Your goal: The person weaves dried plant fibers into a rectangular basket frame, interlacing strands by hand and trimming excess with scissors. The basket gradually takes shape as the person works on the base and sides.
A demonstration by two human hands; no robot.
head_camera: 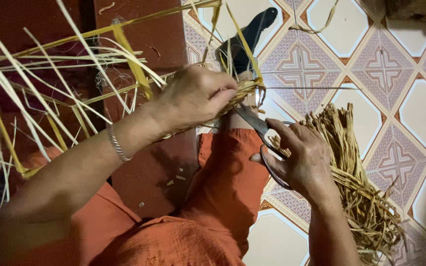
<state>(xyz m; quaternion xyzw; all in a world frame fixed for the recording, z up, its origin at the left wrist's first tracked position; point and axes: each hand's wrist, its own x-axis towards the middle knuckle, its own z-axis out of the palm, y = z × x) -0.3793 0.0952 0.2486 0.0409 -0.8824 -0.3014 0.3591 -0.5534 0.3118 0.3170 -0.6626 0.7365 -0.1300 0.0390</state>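
The woven straw bundle [245,91] is pinched in the closed left hand [195,96], over the orange-clad knee [232,167]. Black scissors [260,130], gripped through the loops by the right hand [304,160], are best kept just below the bundle, blades close to the weave.

Dry, fibrous straw strands [245,91]; dark matt metal scissors [262,130]; glossy patterned ceramic tiles [385,69].
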